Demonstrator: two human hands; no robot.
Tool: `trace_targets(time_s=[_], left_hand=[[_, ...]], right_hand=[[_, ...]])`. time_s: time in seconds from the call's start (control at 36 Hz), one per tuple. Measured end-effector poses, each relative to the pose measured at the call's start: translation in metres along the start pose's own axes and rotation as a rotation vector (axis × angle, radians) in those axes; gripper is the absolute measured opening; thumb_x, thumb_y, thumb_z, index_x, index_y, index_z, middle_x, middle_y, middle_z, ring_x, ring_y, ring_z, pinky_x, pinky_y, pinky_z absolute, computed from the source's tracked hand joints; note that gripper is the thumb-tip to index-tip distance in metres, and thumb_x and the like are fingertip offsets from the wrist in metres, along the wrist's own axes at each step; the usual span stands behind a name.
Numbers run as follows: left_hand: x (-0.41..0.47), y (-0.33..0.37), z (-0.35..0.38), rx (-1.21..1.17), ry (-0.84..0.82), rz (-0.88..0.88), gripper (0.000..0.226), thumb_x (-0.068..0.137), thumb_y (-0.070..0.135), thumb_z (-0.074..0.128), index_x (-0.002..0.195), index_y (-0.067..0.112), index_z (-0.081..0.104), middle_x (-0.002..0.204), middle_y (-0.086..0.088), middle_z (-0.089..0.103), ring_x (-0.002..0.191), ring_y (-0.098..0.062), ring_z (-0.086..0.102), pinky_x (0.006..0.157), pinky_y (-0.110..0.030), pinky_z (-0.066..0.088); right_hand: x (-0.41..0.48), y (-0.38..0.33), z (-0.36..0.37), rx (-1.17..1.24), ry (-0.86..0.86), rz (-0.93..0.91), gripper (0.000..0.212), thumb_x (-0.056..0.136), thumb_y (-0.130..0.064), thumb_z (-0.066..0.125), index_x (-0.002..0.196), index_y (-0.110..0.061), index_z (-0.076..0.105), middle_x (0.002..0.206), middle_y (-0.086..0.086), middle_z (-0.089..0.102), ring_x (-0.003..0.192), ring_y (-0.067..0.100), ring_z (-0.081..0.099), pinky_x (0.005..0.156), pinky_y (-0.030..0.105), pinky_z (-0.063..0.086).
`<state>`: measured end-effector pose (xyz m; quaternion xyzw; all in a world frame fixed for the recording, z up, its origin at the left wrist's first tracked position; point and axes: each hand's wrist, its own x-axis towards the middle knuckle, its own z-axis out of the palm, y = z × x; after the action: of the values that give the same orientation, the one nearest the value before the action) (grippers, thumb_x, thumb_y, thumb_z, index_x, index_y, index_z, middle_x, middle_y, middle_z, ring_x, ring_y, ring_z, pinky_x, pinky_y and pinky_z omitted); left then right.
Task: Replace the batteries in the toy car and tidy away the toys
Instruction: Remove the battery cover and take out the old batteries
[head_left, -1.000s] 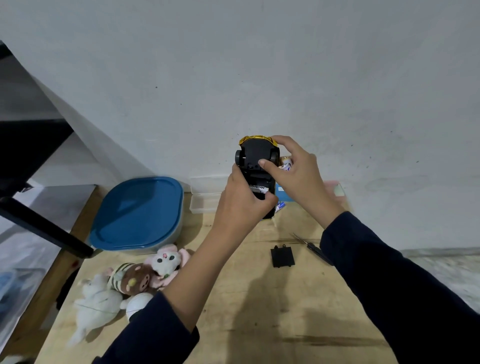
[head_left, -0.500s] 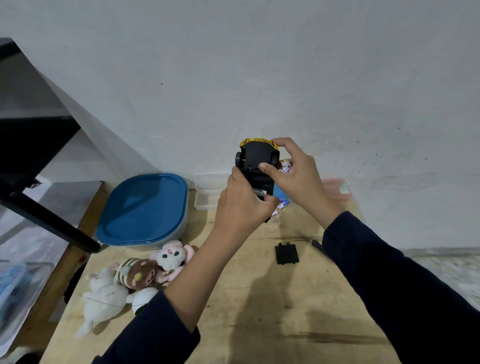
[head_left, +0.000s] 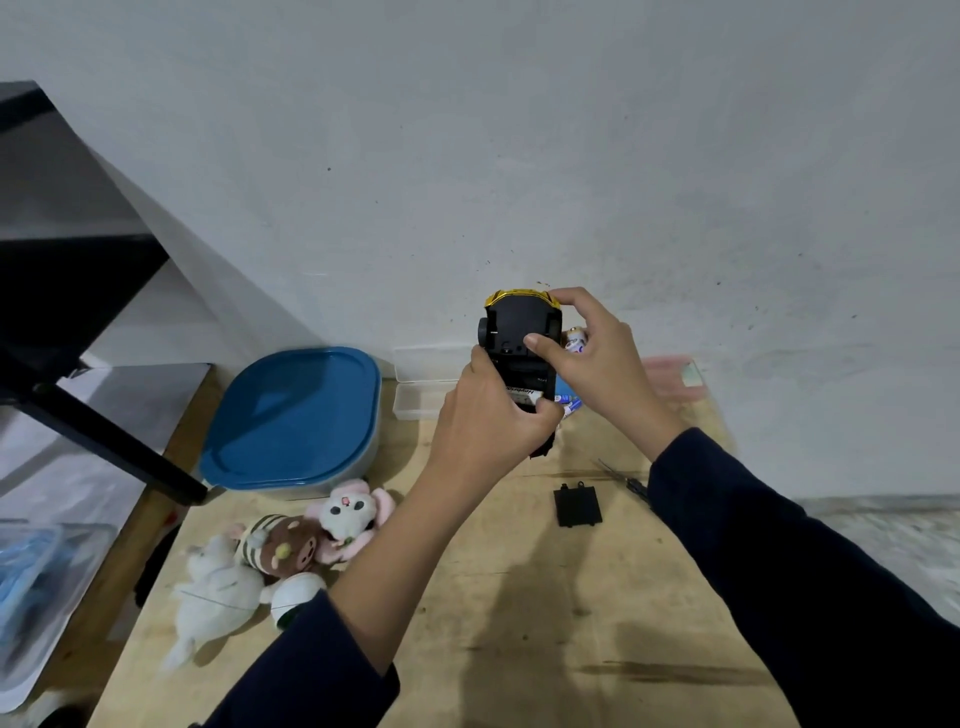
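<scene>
I hold the yellow toy car upside down above the wooden table, its black underside facing me. My left hand grips the car's lower half, thumb over the open battery bay where a battery shows. My right hand pinches the upper end, thumb on the underside. The black battery cover lies loose on the table below. Loose batteries sit behind the car near the wall. Several plush toys lie in a heap at the table's left.
A grey box with a blue lid stands at the back left. Clear plastic boxes sit against the wall. A thin screwdriver lies right of the cover. A black shelf frame slants at the left.
The view has shifted a little; both hands keep their grip on the car, with the thumbs adjusting slightly on its underside.
</scene>
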<state>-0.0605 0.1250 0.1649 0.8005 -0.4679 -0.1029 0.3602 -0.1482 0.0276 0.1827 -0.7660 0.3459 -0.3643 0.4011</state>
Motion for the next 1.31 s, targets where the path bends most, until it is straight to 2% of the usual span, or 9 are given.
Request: trace_targets(time_s=[0.19,0.31,0.42,0.5,0.64,0.75,0.86,0.94,1.31], left_hand=[[-0.002,-0.013,-0.006,-0.158,-0.197,-0.028,0.046,0.072,0.047,0.061,0.112,0.031,0.045,0.1,0.014,0.062,0.091,-0.007,0.061,0.078,-0.035,0.054],[-0.008,-0.019,-0.011,-0.409,-0.354,0.007,0.05,0.083,0.028,0.07,0.12,0.038,0.038,0.109,0.019,0.059,0.096,0.006,0.059,0.077,-0.014,0.048],[-0.007,-0.037,-0.014,-0.57,-0.564,-0.048,0.104,0.08,0.015,0.075,0.148,0.036,0.0,0.126,0.016,0.053,0.111,0.002,0.058,0.089,-0.016,0.05],[-0.005,-0.048,-0.014,-0.573,-0.642,-0.043,0.13,0.073,0.01,0.08,0.14,0.049,-0.024,0.136,0.009,0.048,0.12,-0.006,0.055,0.1,-0.031,0.048],[-0.005,-0.055,-0.014,-0.637,-0.602,-0.062,0.133,0.064,0.015,0.086,0.135,0.061,-0.016,0.139,0.002,0.045,0.124,-0.012,0.052,0.098,-0.034,0.05],[-0.007,-0.057,-0.012,-0.662,-0.525,-0.068,0.129,0.068,0.008,0.084,0.137,0.061,-0.012,0.136,0.005,0.045,0.121,-0.009,0.054,0.09,-0.021,0.051],[-0.007,-0.061,-0.013,-0.699,-0.434,-0.067,0.127,0.064,0.015,0.087,0.136,0.064,-0.005,0.145,0.007,0.037,0.13,-0.011,0.043,0.097,-0.026,0.048],[-0.007,-0.065,-0.015,-0.718,-0.401,-0.078,0.128,0.061,0.014,0.087,0.139,0.061,-0.004,0.143,0.002,0.039,0.129,-0.014,0.046,0.095,-0.028,0.05],[-0.014,-0.072,-0.022,-0.623,-0.355,-0.033,0.131,0.064,0.006,0.086,0.143,0.052,-0.008,0.137,0.019,0.038,0.124,0.007,0.04,0.097,-0.029,0.049]], right_hand=[[0.001,0.01,-0.004,0.016,-0.075,0.123,0.032,0.083,-0.025,0.068,0.112,-0.024,0.056,0.073,0.008,0.052,0.048,0.009,0.036,0.039,0.007,0.03],[-0.002,0.018,-0.005,0.077,-0.12,0.212,0.027,0.084,-0.026,0.067,0.107,-0.029,0.054,0.067,-0.013,0.043,0.045,0.002,0.036,0.035,0.009,0.028],[-0.004,0.023,-0.004,0.168,-0.192,0.315,0.027,0.085,-0.026,0.066,0.11,-0.024,0.055,0.069,-0.009,0.044,0.036,0.002,0.036,0.033,0.016,0.027],[-0.005,0.024,-0.004,0.16,-0.252,0.329,0.032,0.086,-0.027,0.066,0.116,-0.023,0.056,0.067,-0.011,0.043,0.031,-0.001,0.042,0.032,0.01,0.027],[-0.009,0.022,-0.003,0.16,-0.292,0.332,0.042,0.088,-0.032,0.063,0.128,-0.029,0.051,0.062,-0.006,0.041,0.03,0.003,0.035,0.033,0.011,0.026],[-0.017,0.019,-0.003,0.079,-0.151,0.228,0.054,0.085,-0.038,0.064,0.136,-0.037,0.044,0.093,-0.006,0.059,0.041,-0.001,0.046,0.041,0.003,0.035],[-0.029,0.021,-0.004,0.053,-0.063,0.066,0.049,0.085,-0.033,0.066,0.131,-0.034,0.05,0.12,-0.005,0.062,0.092,-0.003,0.058,0.079,-0.001,0.039],[-0.037,0.023,-0.002,-0.005,-0.14,-0.032,0.04,0.085,-0.029,0.066,0.124,-0.033,0.057,0.13,-0.01,0.057,0.122,-0.001,0.048,0.104,0.021,0.039],[-0.046,0.028,0.016,-0.197,-0.248,-0.097,0.021,0.084,-0.034,0.066,0.105,-0.03,0.07,0.137,-0.014,0.044,0.118,0.005,0.047,0.091,0.024,0.041]])
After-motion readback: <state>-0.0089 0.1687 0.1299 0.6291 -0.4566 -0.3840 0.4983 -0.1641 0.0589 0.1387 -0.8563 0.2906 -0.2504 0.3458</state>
